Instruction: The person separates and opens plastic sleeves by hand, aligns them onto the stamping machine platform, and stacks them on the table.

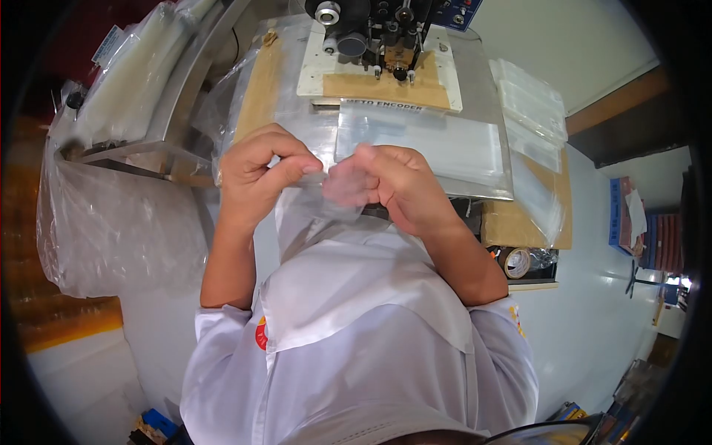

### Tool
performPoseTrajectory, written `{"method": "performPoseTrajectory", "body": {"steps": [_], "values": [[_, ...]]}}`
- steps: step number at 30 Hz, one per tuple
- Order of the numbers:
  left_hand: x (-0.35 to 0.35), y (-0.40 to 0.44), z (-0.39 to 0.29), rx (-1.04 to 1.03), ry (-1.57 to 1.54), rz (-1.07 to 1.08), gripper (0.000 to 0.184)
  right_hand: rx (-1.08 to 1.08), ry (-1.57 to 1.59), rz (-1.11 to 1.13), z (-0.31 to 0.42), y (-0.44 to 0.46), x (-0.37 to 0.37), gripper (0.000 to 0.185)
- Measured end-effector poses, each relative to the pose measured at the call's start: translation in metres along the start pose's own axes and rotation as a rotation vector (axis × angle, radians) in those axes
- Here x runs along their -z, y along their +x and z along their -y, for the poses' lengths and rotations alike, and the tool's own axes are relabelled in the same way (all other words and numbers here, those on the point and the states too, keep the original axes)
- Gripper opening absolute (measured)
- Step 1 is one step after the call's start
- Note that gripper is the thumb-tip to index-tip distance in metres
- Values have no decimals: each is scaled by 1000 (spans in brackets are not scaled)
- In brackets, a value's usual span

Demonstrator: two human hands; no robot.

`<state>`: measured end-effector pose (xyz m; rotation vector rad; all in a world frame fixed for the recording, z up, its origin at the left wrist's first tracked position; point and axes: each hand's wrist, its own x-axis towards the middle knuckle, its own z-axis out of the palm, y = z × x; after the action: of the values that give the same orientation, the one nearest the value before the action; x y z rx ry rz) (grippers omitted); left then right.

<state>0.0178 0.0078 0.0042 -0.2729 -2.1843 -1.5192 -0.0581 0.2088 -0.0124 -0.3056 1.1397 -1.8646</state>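
Observation:
A thin clear plastic bag (337, 202) hangs between my two hands, just in front of the metal worktable's near edge. My left hand (268, 172) pinches its upper left part between thumb and fingers. My right hand (389, 182) is closed on its right side, with some fingertips seen through the film. Beyond my hands lies a stack of clear plastic bags (452, 148) on the metal worktable (506, 159). A black encoder machine (371, 37) on a white base stands behind the stack.
More clear bags (530, 104) lie on cardboard at the right. Large plastic bags (133, 89) rest on a metal shelf (159, 152) at the left, with plastic hanging below. A tape roll (515, 262) sits in an open drawer or tray by my right forearm.

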Motion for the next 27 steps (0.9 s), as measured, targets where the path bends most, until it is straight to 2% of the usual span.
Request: {"method": "performPoseTrajectory", "body": {"steps": [1, 7, 10, 22, 27], "values": [[0, 1, 2, -27, -25, 42, 8, -20, -80, 13, -1, 2, 2, 37], [6, 9, 6, -55, -46, 197, 8, -197, 128, 270, 2, 5, 8, 37], [6, 14, 6, -92, -36, 248, 9, -204, 70, 287, -2, 6, 7, 36], [5, 16, 12, -94, -188, 330, 10, -173, 254, 496, -27, 17, 17, 38], [4, 16, 11, -87, -180, 337, 10, -162, 234, 446, -29, 16, 19, 36]]}}
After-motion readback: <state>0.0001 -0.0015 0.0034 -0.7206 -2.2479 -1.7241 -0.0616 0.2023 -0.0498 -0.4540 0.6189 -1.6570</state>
